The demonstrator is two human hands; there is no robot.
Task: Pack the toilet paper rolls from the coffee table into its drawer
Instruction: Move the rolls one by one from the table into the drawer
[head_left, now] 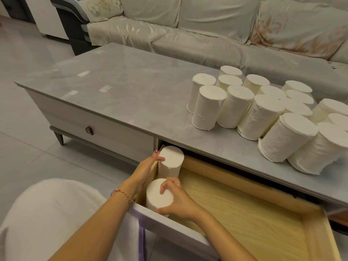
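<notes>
Seating two upright rolls in drawer [308,240] corner: left hand [148,167] gripping far roll [170,161], right hand [177,200] clasping near roll [157,196]; remaining rolls [254,108] (axes vertical) up-right, nearer right hand.

From my feed I see a pale glossy tiled floor [28,87] reflecting soft, even indoor light; beyond the table runs a long sofa [188,34] under a shiny, wrinkled cream cover; a floral-print cushion [301,29] leans at its right end; at the sofa's left stands a dark armchair [73,25]; beside that, a white cabinet [49,16].
</notes>
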